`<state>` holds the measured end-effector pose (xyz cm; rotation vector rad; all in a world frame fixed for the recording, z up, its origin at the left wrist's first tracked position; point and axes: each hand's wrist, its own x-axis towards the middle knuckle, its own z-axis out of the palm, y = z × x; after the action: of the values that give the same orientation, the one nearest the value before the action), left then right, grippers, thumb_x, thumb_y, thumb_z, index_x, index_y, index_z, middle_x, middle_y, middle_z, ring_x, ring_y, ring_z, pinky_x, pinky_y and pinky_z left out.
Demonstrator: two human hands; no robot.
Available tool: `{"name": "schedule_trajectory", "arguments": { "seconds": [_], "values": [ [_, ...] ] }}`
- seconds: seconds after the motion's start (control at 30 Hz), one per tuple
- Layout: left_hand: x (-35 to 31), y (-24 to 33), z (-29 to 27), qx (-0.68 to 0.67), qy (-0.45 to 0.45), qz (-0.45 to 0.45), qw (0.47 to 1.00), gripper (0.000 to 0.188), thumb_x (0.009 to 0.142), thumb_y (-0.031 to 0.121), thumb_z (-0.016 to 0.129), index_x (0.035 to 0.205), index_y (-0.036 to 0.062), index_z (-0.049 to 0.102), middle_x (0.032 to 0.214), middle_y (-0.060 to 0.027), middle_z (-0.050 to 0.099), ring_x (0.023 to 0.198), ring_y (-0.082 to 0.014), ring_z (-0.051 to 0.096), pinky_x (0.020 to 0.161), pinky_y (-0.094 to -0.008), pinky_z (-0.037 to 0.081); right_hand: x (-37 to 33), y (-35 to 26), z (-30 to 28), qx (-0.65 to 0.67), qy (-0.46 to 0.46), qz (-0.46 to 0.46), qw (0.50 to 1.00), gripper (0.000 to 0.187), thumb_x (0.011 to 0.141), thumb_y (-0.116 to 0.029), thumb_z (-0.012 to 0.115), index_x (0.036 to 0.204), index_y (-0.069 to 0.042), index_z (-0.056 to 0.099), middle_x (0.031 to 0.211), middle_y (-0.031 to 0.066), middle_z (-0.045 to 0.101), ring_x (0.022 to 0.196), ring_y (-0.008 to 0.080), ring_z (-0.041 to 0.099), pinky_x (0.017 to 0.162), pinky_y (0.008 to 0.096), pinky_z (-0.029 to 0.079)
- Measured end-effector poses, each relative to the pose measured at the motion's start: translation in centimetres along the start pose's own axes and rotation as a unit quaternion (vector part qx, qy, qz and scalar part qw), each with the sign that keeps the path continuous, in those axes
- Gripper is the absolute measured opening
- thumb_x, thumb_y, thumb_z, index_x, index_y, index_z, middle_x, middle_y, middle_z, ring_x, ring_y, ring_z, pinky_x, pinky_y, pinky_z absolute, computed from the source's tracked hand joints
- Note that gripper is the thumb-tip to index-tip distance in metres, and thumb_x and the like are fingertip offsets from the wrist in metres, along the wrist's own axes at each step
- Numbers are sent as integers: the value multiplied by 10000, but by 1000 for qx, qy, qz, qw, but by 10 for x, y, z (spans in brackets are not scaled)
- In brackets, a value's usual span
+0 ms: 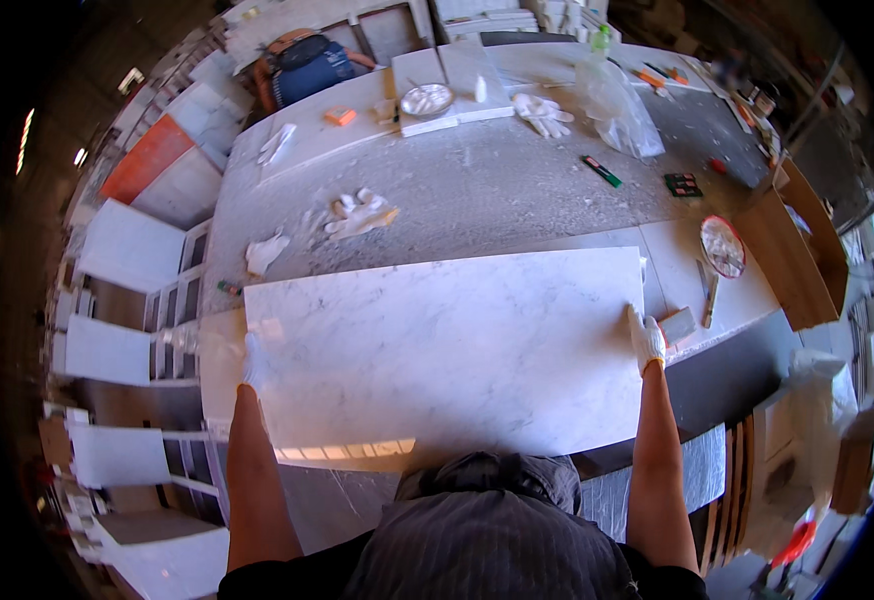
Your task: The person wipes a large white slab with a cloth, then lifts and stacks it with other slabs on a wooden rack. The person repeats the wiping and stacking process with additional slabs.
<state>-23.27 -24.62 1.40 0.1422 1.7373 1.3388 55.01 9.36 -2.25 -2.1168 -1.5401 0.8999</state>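
Note:
A large white slab (447,350) with grey marble veining spans the near side of the worktable, its near edge close to my body. My left hand (251,360), in a white glove, is closed around the slab's left edge. On the opposite edge, my gloved right hand (647,338) grips with the thumb on top and the fingers along the side. Just right of that hand lies a small grey block (677,325). A scraper-like tool (709,302) and a red-rimmed bowl (723,246) of white material are farther right.
White gloves (359,213) lie on the dusty grey worktable (477,195). A second bowl (427,99), a clear plastic bag (625,115) and an orange item (340,116) are toward the back. A cardboard box (807,285) stands right. Another person (307,72) bends beyond the far left.

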Motion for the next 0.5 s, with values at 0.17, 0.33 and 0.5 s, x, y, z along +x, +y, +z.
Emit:
{"name": "schedule_trajectory", "arguments": {
  "seconds": [0.17,0.33,0.5],
  "values": [
    [-67,-46,-1,19,125,69,990,726,1014,644,276,1343,56,546,1175,-75,650,1035,-227,629,917,-392,509,11,25,-10,67,-36,-33,997,675,917,-633,537,993,25,667,877,203,648,860,319,611,782,426,450],
    [-186,-70,-47,235,252,116,932,805,1005,655,312,1381,-26,523,1275,-123,625,1123,-211,582,955,-346,465,-27,6,-8,177,-92,-41,979,602,935,-547,604,1055,42,649,930,108,633,880,202,564,784,361,451],
    [-255,-122,-60,181,345,155,908,852,977,690,339,1260,-70,599,1192,-169,670,1147,-235,579,994,-367,423,-10,26,-1,277,-138,-73,948,708,918,-565,632,1272,43,558,1180,114,614,1090,232,566,934,356,470]
  ]
}}
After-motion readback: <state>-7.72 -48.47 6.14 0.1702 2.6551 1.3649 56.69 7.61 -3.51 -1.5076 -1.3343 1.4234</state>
